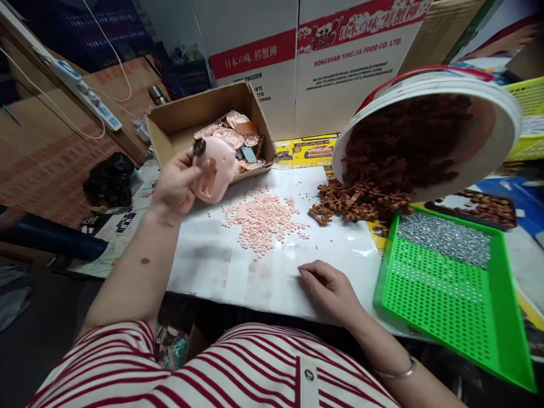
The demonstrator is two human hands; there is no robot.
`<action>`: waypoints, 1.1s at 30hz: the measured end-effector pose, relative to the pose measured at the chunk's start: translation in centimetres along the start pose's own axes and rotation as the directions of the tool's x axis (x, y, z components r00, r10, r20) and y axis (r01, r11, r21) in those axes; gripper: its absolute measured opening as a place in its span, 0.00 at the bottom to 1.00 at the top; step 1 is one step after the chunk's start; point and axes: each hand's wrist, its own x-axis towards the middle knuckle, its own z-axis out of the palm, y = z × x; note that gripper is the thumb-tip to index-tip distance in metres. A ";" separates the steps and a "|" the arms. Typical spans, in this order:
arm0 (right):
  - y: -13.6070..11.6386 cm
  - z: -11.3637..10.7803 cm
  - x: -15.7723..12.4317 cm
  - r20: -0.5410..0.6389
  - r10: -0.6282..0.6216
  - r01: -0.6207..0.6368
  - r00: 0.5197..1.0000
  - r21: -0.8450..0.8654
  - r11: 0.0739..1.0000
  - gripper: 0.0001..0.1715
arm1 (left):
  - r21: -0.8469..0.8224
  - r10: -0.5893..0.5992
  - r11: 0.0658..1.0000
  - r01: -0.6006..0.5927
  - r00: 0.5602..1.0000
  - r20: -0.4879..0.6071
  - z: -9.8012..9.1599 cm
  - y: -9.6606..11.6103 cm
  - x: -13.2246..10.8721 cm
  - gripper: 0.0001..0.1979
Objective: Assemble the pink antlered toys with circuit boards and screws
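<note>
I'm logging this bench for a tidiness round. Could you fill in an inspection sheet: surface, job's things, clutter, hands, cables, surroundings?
Surface: white sheet, faintly smudged, over a yellow printed layer.
Job's things: flat pink piece, held up; small pink parts heaped loosely on the sheet.
Clutter: tilted white bucket, brown pieces heaped at its mouth; green tray with silvery bits; open cardboard box holding more pink pieces.
Hands: left hand grips the flat pink piece; right hand loosely curled at the sheet, nothing seen in it.
Cables: white cables around a power strip, left side.
Surroundings: white cartons behind.
</note>
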 end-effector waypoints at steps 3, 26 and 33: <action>-1.2 -0.2 0.4 -0.046 -0.032 0.036 0.998 0.094 0.995 0.17 | -0.161 -0.261 0.945 0.283 0.954 0.145 2.1 -1.4 -5.6 0.15; -4.3 -0.1 1.6 -0.076 -0.033 0.061 0.997 0.415 0.908 0.26 | -0.209 -0.554 0.305 0.929 0.351 0.754 7.8 -7.9 -16.1 0.32; -4.9 -0.1 2.0 -0.025 -0.077 0.081 0.997 0.409 0.909 0.29 | -0.131 -0.490 0.573 0.809 0.467 0.736 6.4 -6.5 -16.4 0.39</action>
